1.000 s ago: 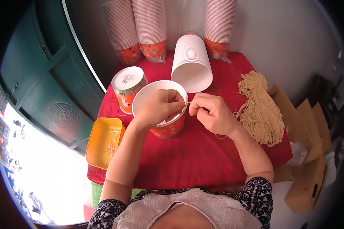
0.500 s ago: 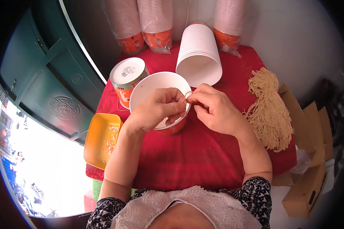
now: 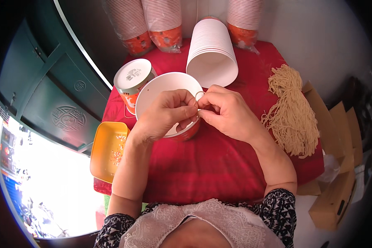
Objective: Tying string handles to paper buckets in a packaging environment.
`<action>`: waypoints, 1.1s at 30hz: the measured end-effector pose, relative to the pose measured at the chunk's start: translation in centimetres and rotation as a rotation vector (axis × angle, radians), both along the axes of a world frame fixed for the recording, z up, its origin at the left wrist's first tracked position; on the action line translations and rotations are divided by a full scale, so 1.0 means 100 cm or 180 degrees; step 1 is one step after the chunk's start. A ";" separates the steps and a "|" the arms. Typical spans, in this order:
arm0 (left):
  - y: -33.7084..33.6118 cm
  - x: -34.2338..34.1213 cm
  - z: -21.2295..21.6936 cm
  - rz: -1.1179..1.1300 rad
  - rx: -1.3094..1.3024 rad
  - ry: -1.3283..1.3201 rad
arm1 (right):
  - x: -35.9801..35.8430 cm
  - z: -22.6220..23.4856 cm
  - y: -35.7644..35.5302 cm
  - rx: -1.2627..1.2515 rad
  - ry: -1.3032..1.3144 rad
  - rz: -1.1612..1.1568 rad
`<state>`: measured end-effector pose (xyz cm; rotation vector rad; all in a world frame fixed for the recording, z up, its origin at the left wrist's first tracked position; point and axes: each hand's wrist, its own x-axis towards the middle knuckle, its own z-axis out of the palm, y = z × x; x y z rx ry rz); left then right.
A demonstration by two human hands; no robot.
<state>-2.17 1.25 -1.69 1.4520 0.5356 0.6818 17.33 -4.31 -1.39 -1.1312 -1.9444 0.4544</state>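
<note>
Both hands meet over the near right rim of an upright white paper bucket (image 3: 151,93) with an orange outside. A small loop of thin tan cord (image 3: 199,93) is pinched between the thumb and fingertips of my left hand (image 3: 163,113). Fingertips of my right hand (image 3: 227,111) close on the same cord, touching the left fingertips. The curled fingers hide the rest of the cord. One small dark hole shows in the bucket's far left wall. At the right of the table lies a gathered bundle of tan cords (image 3: 292,111).
An upside-down bucket (image 3: 133,76) stands at the left, with a yellow tray (image 3: 98,159) of small beads nearer me. Nested white buckets (image 3: 213,68) lie at the back beside wrapped stacks (image 3: 164,25). A red cloth (image 3: 219,173) covers the table; cardboard boxes (image 3: 332,198) sit right.
My right thumb and fingers have drawn together on the cord, closer to the left fingertips. The whole view has shifted slightly; the bucket and the other things stay in place.
</note>
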 end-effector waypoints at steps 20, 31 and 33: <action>-0.004 -0.003 0.005 0.0037 0.0064 0.0075 | -0.007 -0.004 0.003 0.0024 0.0233 -0.0051; -0.005 -0.005 0.006 0.0171 0.0167 0.0143 | -0.005 0.002 -0.003 -0.0051 0.0229 0.0103; -0.004 -0.006 0.005 0.0189 0.0147 0.0134 | -0.005 0.004 -0.005 -0.0064 0.0166 0.0134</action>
